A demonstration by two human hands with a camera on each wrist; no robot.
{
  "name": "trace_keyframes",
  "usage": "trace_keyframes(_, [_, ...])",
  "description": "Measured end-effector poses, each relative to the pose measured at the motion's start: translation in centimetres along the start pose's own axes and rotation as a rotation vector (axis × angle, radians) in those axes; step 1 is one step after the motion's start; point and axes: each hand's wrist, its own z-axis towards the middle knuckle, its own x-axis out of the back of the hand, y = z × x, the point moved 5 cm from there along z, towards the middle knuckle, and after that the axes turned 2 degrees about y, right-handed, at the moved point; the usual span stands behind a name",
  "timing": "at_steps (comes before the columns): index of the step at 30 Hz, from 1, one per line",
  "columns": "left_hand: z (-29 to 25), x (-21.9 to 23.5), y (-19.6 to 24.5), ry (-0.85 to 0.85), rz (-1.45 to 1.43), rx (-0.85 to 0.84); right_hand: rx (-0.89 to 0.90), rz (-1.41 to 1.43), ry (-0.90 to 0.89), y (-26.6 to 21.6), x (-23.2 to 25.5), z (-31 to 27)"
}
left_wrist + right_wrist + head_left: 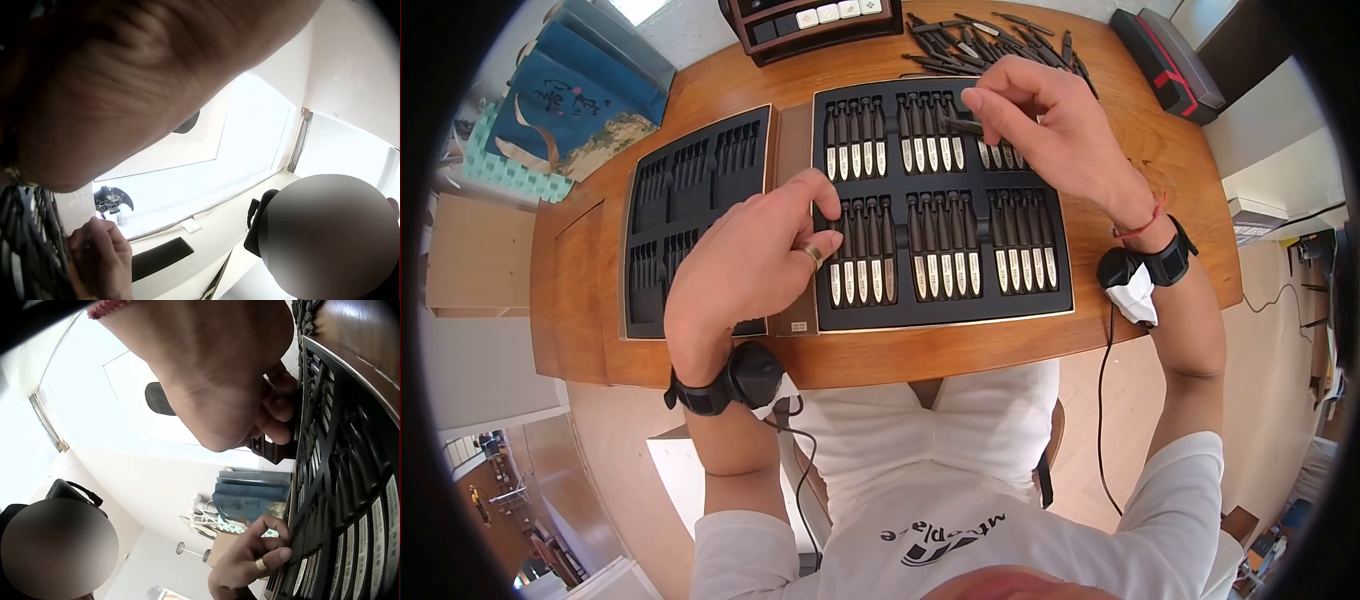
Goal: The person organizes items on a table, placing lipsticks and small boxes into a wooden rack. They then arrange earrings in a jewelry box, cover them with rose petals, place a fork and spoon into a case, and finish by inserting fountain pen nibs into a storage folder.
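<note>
A case with a black tray holds rows of slim dark pieces with silver, lettered, tapered ends. In the head view, my right hand is over the tray's upper right part. Its thumb and fingers pinch one slim dark piece, held slantwise above the upper rows. My left hand lies over the tray's left edge, thumb and index finger apart. Their tips are at the leftmost piece of the lower left row. In the right wrist view, the left hand shows beside the tray, a ring on one finger.
To the left lies the case's other half, with dark slots. A pile of loose dark pieces lies at the back. Around the table edge are a blue bag, a dark wooden rack and a black-and-red box.
</note>
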Motion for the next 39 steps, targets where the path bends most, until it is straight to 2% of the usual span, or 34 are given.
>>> trace_keyframes(1, [0.0,-0.1,-0.1,0.003,-0.007,-0.002,-0.001,0.000,0.000,0.0,0.2,0.0])
trace_keyframes(2, [0.1,-0.3,-0.4,0.002,-0.007,-0.002,0.020,-0.119,0.005,0.0,0.3,0.1])
trace_keyframes(3, [0.3,-0.5,-0.6,0.027,-0.030,-0.043,0.042,-0.237,0.009,-0.1,0.5,0.1])
trace_keyframes(4, [0.3,-0.6,-0.6,0.053,-0.054,-0.083,0.042,-0.237,0.009,0.0,0.5,0.1])
trace_keyframes(9, [0.6,-0.9,-0.6,0.051,-0.086,-0.034,0.193,-0.495,0.003,0.7,0.5,0.0])
trace_keyframes(12, [0.7,-0.9,-0.3,0.072,-0.095,-0.025,0.193,-0.577,-0.057,1.2,0.2,-0.4])
trace_keyframes(17, [1.1,-0.7,-0.6,0.142,-0.019,-0.086,0.158,-0.592,-0.084,1.0,0.1,-0.4])
trace_keyframes(19, [1.3,-0.5,-0.9,0.149,-0.026,0.007,0.165,-0.596,-0.096,1.1,0.2,-0.4])
trace_keyframes(22, [1.3,-0.5,-1.0,0.145,-0.051,0.016,0.226,-0.607,-0.064,0.6,0.2,-0.3])
trace_keyframes(24, [1.3,-0.6,-1.1,0.144,-0.067,0.010,0.070,-0.495,-0.021,0.6,0.6,-0.1])
trace_keyframes(27, [1.6,-0.9,-1.3,0.139,-0.073,0.006,0.056,-0.408,0.019,1.0,0.9,0.1])
trace_keyframes(31, [1.5,-1.0,-1.0,0.147,-0.040,-0.006,0.064,-0.424,0.051,0.5,1.1,0.2])
trace_keyframes(33, [1.5,-1.0,-1.2,0.142,-0.051,-0.013,-0.045,-0.391,0.064,0.1,1.4,0.3])
trace_keyframes(37, [1.7,-0.9,-1.2,0.127,-0.064,-0.080,-0.019,-0.377,0.094,0.9,1.6,0.5])
trace_keyframes(39, [1.5,-0.8,-1.0,0.107,-0.083,-0.052,-0.019,-0.414,0.098,1.4,1.8,0.7])
